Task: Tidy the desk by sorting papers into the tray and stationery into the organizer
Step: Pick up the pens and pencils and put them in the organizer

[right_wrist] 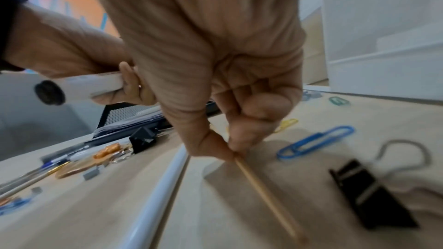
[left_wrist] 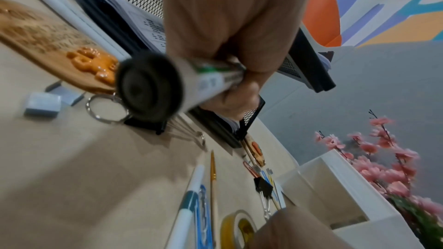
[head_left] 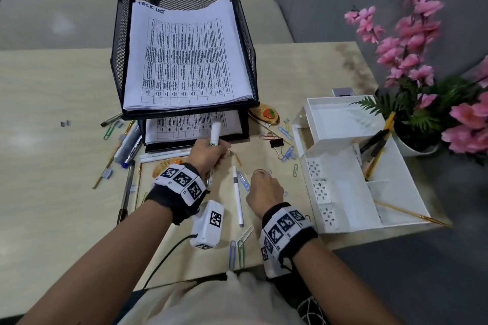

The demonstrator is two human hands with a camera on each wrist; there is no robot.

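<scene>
My left hand (head_left: 211,152) grips a thick white marker (head_left: 215,131) with a black end cap (left_wrist: 148,90), held just in front of the black mesh paper tray (head_left: 120,42). Printed sheets (head_left: 184,55) lie in both tiers of the tray. My right hand (head_left: 260,179) is down on the desk, and its thumb and fingertips (right_wrist: 233,150) pinch a thin wooden pencil (right_wrist: 266,188). A white pen (head_left: 237,198) lies between the hands. The white organizer (head_left: 343,166) stands to the right with several pencils in it.
Pens and a marker (head_left: 129,145) lie left of the tray. Paper clips (right_wrist: 316,142), a black binder clip (right_wrist: 369,194), a tape roll (left_wrist: 235,228) and a wooden keychain (left_wrist: 48,39) litter the desk. A pink flower pot (head_left: 417,103) stands behind the organizer.
</scene>
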